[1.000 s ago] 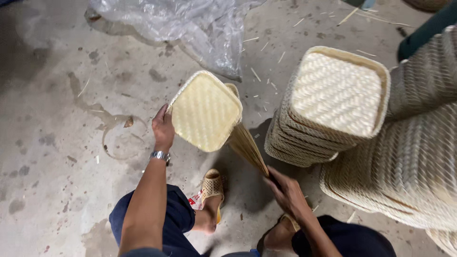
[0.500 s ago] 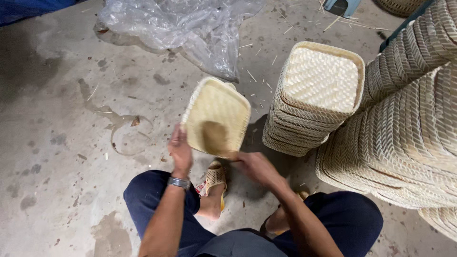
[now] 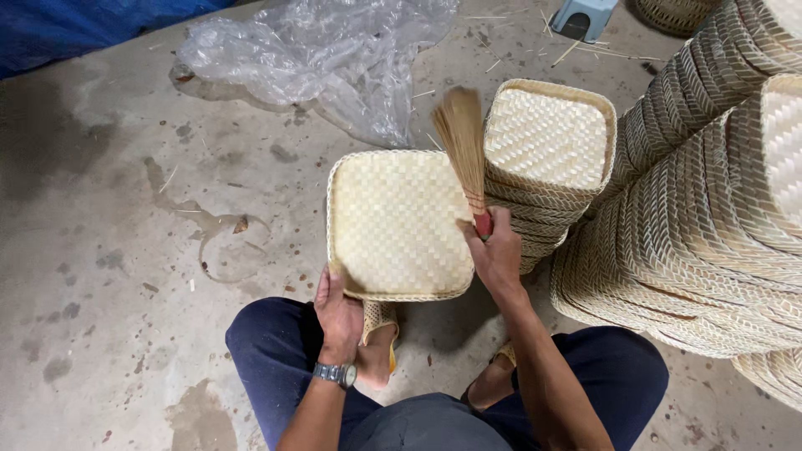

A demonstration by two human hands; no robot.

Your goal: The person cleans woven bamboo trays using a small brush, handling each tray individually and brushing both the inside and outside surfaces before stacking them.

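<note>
My left hand point(image 3: 338, 316), with a watch on its wrist, grips the near left corner of a square woven bamboo tray point(image 3: 393, 221) and holds it flat above my knees. A small straw brush point(image 3: 462, 142) with a red handle is in my right hand point(image 3: 494, 252). Its bristles point up and away, over the tray's right edge. Just right of the tray stands a stack of the same woven trays point(image 3: 547, 159), turned bottom up.
Taller leaning stacks of woven trays point(image 3: 710, 200) fill the right side. Crumpled clear plastic sheeting point(image 3: 326, 54) lies on the concrete floor ahead, a blue tarp point(image 3: 75, 29) at far left, a small blue stool point(image 3: 582, 14) at the top. My sandalled feet sit below the tray.
The tray has been lowered from tilted to flat and facing up. My right hand has swung the brush from below the tray up to its right edge, bristles now pointing up.
</note>
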